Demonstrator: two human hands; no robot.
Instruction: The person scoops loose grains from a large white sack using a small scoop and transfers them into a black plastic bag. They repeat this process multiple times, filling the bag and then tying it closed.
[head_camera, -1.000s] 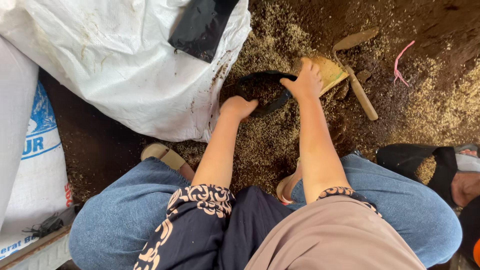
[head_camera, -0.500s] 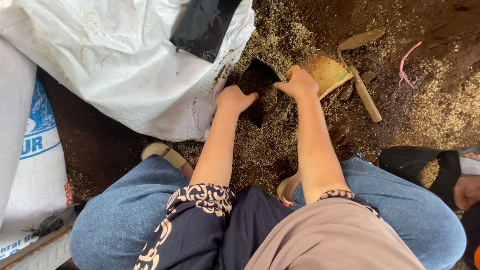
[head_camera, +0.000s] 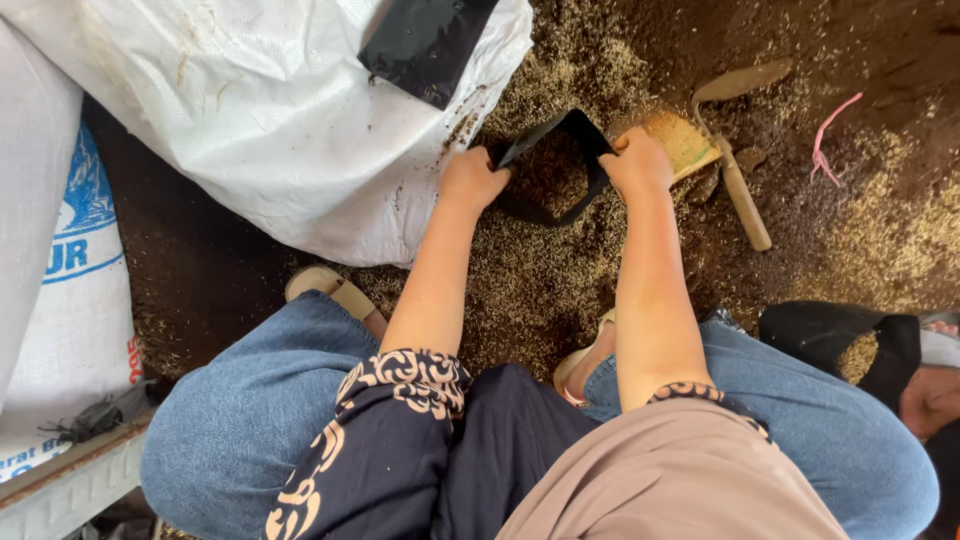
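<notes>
left grip: left hand (head_camera: 470, 180) closed on the left edge of the black plastic bag (head_camera: 550, 170)
right grip: right hand (head_camera: 637, 165) closed on the bag's right edge
bag: between both grips, mouth held open, soil and husk mix inside, on the ground (head_camera: 560, 290)
trowel (head_camera: 728, 150): just right of right grip, lying flat
white sack (head_camera: 250, 110): left of left grip, near
pink string (head_camera: 830, 130): well right of right grip

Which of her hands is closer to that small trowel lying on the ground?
The right hand. It grips the black bag's right rim, just beside the trowel. The left hand holds the bag's opposite rim, on the far side of the bag from the trowel.
</notes>
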